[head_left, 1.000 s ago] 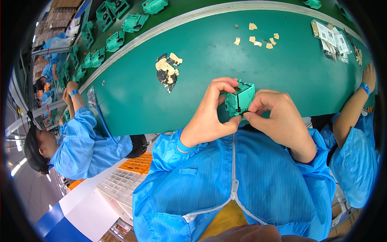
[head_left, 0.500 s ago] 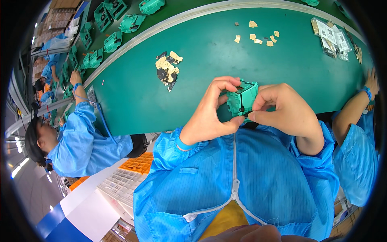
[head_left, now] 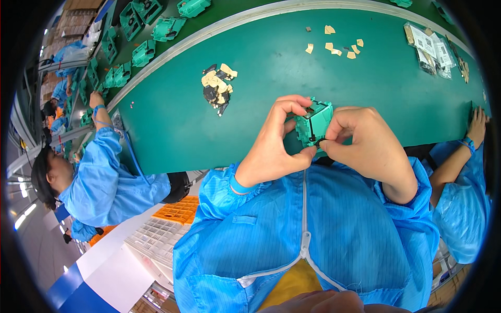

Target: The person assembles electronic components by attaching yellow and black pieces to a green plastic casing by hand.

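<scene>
1. Green plastic housing, one piece, sits between both hands just above the near edge of the green table, in front of the person's blue smock.
2. Left hand has its grip closed on the housing's left side, thumb below, fingers curled over the top.
3. Right hand has its grip pinched shut on the right and lower edge.
4. Since a second ago, both hands and the housing have lifted slightly.
5. One heap of tan and black scraps lies farther out.
6. About six loose tan pieces lie beyond.
7. Clear bagged packets rest far right.
8. Several green housings line the conveyor.
9. Two co-workers sit alongside.
</scene>
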The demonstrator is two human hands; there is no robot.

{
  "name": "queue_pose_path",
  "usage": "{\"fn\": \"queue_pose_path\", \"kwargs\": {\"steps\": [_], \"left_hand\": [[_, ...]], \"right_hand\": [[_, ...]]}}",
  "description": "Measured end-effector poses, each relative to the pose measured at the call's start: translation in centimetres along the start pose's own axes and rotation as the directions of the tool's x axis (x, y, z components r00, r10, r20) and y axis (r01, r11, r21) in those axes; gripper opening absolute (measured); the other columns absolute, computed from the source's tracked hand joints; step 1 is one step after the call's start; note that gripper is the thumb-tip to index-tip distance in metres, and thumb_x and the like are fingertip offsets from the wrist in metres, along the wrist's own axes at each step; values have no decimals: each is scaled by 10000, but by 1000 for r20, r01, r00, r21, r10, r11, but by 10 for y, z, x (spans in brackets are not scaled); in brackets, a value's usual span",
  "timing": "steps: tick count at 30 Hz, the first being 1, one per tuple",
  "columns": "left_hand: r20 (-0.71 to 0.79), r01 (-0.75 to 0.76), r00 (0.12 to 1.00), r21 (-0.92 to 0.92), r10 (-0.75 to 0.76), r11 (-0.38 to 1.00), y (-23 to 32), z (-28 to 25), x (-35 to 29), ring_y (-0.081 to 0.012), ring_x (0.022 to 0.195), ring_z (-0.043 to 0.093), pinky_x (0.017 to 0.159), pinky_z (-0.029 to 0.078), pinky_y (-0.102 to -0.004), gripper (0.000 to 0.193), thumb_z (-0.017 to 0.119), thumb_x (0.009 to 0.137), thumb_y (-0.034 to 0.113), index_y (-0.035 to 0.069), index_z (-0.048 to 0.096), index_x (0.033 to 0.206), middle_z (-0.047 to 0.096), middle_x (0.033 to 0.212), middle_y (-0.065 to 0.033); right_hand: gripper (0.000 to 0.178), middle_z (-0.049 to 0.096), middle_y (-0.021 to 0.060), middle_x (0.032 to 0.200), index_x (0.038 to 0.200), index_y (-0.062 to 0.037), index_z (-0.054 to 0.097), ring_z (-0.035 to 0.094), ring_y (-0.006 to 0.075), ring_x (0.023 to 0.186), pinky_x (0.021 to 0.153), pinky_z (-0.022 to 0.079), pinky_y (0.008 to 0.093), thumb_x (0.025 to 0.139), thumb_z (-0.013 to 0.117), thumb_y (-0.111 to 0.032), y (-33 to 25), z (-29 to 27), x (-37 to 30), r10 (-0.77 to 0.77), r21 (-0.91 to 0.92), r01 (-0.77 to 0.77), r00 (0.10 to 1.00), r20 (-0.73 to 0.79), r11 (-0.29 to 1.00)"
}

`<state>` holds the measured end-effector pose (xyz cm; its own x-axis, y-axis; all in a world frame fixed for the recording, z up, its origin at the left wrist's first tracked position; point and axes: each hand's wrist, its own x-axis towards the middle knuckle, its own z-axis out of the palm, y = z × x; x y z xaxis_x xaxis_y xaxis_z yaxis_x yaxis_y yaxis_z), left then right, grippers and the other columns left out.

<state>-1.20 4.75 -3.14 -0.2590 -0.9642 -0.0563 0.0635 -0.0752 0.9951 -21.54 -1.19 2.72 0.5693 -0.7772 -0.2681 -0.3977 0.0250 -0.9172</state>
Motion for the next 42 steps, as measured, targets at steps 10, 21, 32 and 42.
{"fn": "queue_pose_path", "kwargs": {"steps": [10, 21, 32, 42], "left_hand": [[-8, -15, 1000, 46, 15, 999, 1, -2, 1, -253, 1303, 463, 1108, 475, -456, 599, 696, 710, -110, 56, 406, 1207, 389, 1375, -147], [-29, 13, 999, -58, -14, 998, 0, -2, 0, -237, 1335, 434, 1127, 439, -450, 586, 675, 716, -118, 64, 414, 1208, 380, 1390, -126], [-106, 21, 994, -135, -36, 991, 0, 3, -4, -253, 1390, 404, 1107, 403, -448, 658, 666, 693, -136, 108, 434, 1259, 384, 1452, -115], [-133, 9, 991, -111, -24, 994, 1, 5, -6, -238, 1387, 389, 1129, 372, -439, 671, 669, 686, -134, 114, 432, 1263, 367, 1461, -102]], "right_hand": [[118, 674, 184, 720, 723, 56, 635, 686, 289, 638, 596, 533, 384, 746, 714, -30, -5, 0, 1, 1, -14, -1, 1000, 6, 1000], [126, 688, 186, 746, 749, 59, 643, 713, 287, 683, 628, 558, 373, 765, 715, -43, -8, 0, 1, 10, -2, -10, 1000, 15, 1000], [153, 694, 168, 864, 825, 63, 647, 736, 264, 774, 695, 589, 352, 786, 750, -44, -1, 6, -2, 14, 57, -13, 1000, -21, 998], [133, 653, 125, 851, 811, 54, 639, 703, 211, 746, 680, 567, 328, 787, 747, -19, 1, 8, 0, 28, 104, -26, 1000, -12, 994]]}}
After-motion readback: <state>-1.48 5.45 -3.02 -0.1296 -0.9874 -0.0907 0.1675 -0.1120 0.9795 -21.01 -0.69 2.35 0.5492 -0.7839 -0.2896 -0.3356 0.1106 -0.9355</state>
